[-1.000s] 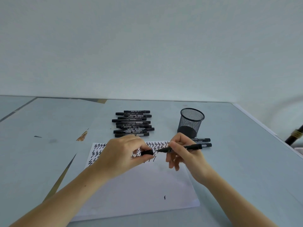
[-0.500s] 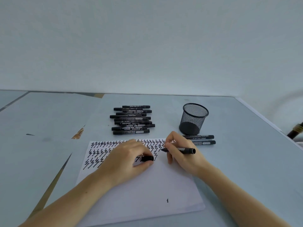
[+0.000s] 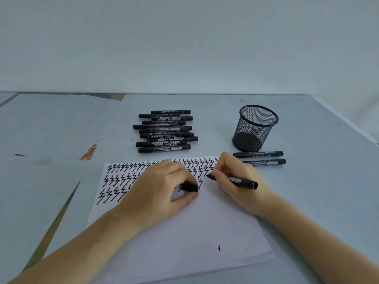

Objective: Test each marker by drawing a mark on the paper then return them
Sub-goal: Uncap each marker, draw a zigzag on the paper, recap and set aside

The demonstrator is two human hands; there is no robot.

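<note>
A white sheet of paper (image 3: 184,238) lies before me, its upper part filled with rows of black zigzag marks. My right hand (image 3: 235,181) grips an uncapped black marker (image 3: 240,181), tip down on the paper at the end of the zigzag rows. My left hand (image 3: 158,191) rests on the paper and pinches the marker's black cap (image 3: 190,187). A pile of several black markers (image 3: 164,131) lies beyond the paper. Two more black markers (image 3: 260,157) lie to the right, by the cup.
A black mesh pen cup (image 3: 254,128) stands upright at the back right, nothing visible inside. The grey table (image 3: 328,181) has torn patches at the left. Its right edge runs diagonally at the far right. A small stray mark sits low on the paper.
My right hand lowered the marker from mid-air onto the paper and turned it tip-down. My left hand, holding the cap, settled onto the sheet. My view dipped closer.
</note>
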